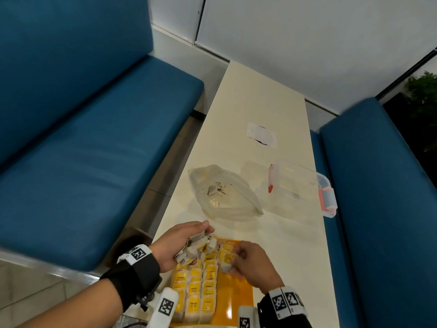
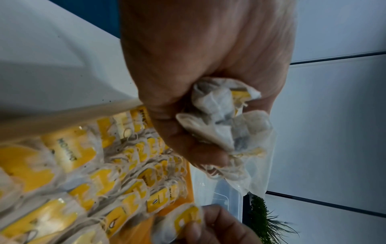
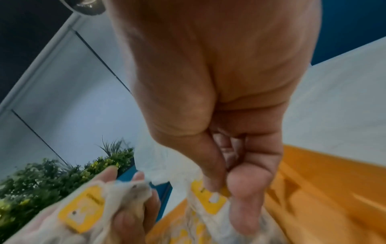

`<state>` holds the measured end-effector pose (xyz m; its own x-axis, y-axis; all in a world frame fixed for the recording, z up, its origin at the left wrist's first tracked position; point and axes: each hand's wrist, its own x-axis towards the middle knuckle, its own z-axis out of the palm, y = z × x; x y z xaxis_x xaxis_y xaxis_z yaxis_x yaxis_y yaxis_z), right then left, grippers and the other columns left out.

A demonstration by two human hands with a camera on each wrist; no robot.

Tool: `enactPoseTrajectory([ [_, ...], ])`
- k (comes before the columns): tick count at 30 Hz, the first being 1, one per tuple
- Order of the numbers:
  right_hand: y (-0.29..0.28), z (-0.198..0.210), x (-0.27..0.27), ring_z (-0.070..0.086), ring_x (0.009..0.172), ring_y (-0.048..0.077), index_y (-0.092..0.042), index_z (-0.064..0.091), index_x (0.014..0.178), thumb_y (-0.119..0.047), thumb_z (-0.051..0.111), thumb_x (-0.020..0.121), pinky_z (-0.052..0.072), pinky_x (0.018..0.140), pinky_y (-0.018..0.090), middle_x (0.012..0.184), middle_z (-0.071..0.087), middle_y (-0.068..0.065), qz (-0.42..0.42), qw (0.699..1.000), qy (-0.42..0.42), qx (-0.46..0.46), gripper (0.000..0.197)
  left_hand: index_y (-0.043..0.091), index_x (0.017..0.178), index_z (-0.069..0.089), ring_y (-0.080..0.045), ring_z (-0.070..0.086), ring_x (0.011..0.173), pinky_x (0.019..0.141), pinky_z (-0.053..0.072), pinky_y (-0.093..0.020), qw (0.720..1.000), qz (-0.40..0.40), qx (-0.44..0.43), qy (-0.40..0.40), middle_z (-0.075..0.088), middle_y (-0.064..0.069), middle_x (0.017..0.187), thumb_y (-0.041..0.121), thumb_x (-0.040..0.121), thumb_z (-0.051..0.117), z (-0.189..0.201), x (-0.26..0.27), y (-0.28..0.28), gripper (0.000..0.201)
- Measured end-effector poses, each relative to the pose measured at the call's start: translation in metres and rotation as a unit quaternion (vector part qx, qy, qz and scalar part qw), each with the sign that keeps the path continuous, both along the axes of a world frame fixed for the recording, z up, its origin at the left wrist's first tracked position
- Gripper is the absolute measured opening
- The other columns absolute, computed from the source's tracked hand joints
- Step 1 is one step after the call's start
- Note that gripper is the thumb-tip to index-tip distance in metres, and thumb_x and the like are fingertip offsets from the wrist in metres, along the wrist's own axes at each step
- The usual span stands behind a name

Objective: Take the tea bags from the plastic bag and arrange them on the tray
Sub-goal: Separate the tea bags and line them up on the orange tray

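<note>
An orange tray (image 1: 238,297) lies at the table's near edge with several rows of yellow-tagged tea bags (image 1: 196,292) on its left half. My left hand (image 1: 186,242) grips a bunch of white tea bags (image 2: 221,122) above the tray's far left corner. Beside it, my right hand (image 1: 246,261) pinches one tea bag (image 3: 208,203) by its yellow tag over the tray's middle. The clear plastic bag (image 1: 224,195) lies open on the table just beyond the tray, with a few tea bags inside.
A clear plastic box (image 1: 300,188) with red clips stands right of the bag. A white paper (image 1: 261,134) lies farther back on the cream table (image 1: 272,102). Blue benches (image 1: 94,138) flank the table on both sides.
</note>
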<state>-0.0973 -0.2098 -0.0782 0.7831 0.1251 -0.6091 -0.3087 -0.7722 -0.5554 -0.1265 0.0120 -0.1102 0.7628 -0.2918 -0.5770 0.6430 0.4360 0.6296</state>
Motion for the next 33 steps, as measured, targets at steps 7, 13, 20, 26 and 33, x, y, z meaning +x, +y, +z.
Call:
enactPoseTrajectory([
  [7, -0.005, -0.056, 0.000, 0.072, 0.086, 0.026, -0.022, 0.059, 0.088, -0.005, 0.055, 0.078, 0.061, 0.078, 0.045, 0.097, 0.069, 0.007, 0.023, 0.993, 0.029, -0.110, 0.020, 0.014, 0.111, 0.074, -0.021, 0.060, 0.067, 0.057, 0.048, -0.029, 1.000, -0.010, 0.005, 0.002, 0.069, -0.006, 0.101, 0.052, 0.096, 0.060, -0.003, 0.000, 0.001, 0.042],
  [13, 0.012, -0.051, -0.007, 0.072, 0.083, 0.029, -0.021, 0.052, 0.075, -0.004, 0.059, 0.079, 0.060, 0.077, 0.042, 0.083, 0.067, 0.005, -0.010, 0.996, 0.002, -0.094, 0.018, 0.016, 0.109, 0.074, -0.022, 0.060, 0.067, 0.056, 0.048, -0.029, 1.000, -0.012, -0.002, 0.003, 0.069, -0.006, 0.098, 0.052, 0.096, 0.059, -0.003, -0.001, 0.001, 0.041],
  [20, 0.023, -0.040, -0.013, 0.072, 0.086, 0.029, -0.023, 0.051, 0.073, -0.003, 0.051, 0.086, 0.058, 0.078, 0.039, 0.087, 0.068, 0.006, -0.055, 0.994, -0.048, -0.083, 0.024, 0.013, 0.113, 0.074, -0.024, 0.059, 0.071, 0.058, 0.047, -0.030, 1.000, -0.014, -0.009, 0.026, 0.069, -0.006, 0.102, 0.060, 0.094, 0.055, -0.005, 0.001, 0.002, 0.054],
  [26, 0.026, -0.038, -0.015, 0.070, 0.090, 0.030, -0.023, 0.046, 0.074, -0.005, 0.056, 0.083, 0.059, 0.079, 0.041, 0.093, 0.067, 0.009, -0.052, 0.992, -0.055, -0.100, 0.022, 0.026, 0.122, 0.073, -0.033, 0.063, 0.090, 0.067, 0.052, -0.037, 1.000, -0.018, -0.009, 0.022, 0.068, -0.021, 0.122, 0.068, 0.099, 0.034, -0.008, 0.001, 0.003, 0.062],
  [33, 0.026, -0.012, -0.010, 0.062, 0.080, 0.013, -0.015, 0.061, 0.089, -0.010, 0.057, 0.091, 0.048, 0.065, 0.018, 0.085, 0.063, -0.004, -0.021, 0.983, -0.158, -0.092, 0.007, 0.035, 0.120, 0.075, -0.023, 0.069, 0.115, 0.092, 0.057, -0.038, 0.999, -0.021, 0.038, 0.018, 0.069, -0.006, 0.132, 0.072, 0.098, 0.025, -0.008, 0.000, 0.000, 0.065],
])
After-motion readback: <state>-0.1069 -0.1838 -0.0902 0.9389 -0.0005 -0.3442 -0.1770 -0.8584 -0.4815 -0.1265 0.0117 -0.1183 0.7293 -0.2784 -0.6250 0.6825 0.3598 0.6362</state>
